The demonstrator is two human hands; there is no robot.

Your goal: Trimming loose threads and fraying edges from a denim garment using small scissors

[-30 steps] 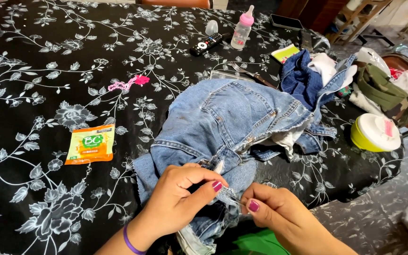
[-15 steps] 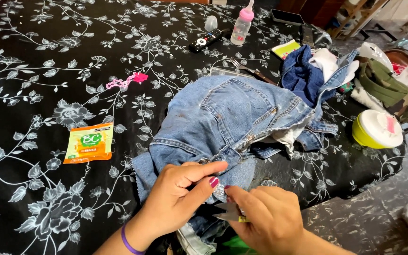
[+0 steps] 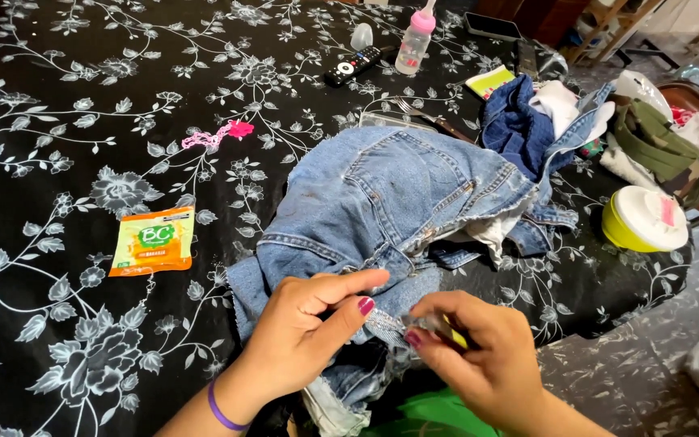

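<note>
A pair of light blue jeans [image 3: 398, 194] lies crumpled on a black table cover with white flowers [image 3: 66, 105]. My left hand [image 3: 305, 336] pinches a frayed edge of the jeans near the table's front. My right hand [image 3: 479, 360] sits just to its right, fingers closed on a small yellow tool [image 3: 456, 338] whose tip touches the same edge of denim. A purple band circles my left wrist.
An orange and green sachet [image 3: 154, 240] lies to the left. At the back are a remote [image 3: 352, 66], a pink-topped baby bottle [image 3: 414, 36], a fork and a pink trinket [image 3: 220, 133]. Dark blue denim [image 3: 519, 129], other clothes and a yellow-green lidded tub [image 3: 641, 220] sit right.
My right hand has moved up from the lower edge to the frayed denim edge beside my left hand, now with the small yellow tool showing. My left hand keeps its pinch.
</note>
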